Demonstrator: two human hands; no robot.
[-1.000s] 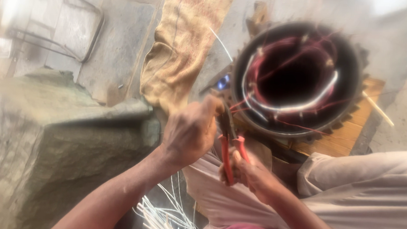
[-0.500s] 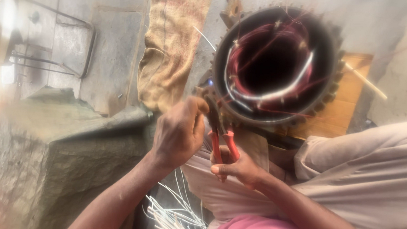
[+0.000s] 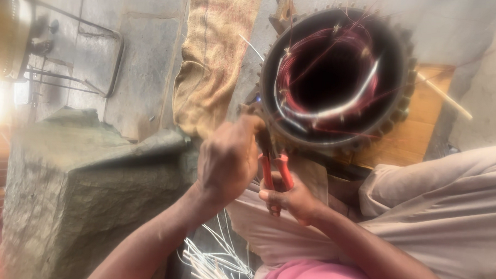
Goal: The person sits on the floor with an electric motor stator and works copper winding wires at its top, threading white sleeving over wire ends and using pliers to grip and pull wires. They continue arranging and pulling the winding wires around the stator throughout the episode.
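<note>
No pkgs, labels, signs or screens visible, though pic's blurry.

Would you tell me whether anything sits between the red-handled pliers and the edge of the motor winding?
Nothing visible does: the pliers in the right hand reach straight to the stator rim, with the left hand alongside.

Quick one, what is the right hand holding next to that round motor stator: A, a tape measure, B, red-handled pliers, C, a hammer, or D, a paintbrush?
B: the right hand grips the red handles of the pliers, whose nose points at the rim of the motor stator, while the left hand is closed just beside them.
</note>
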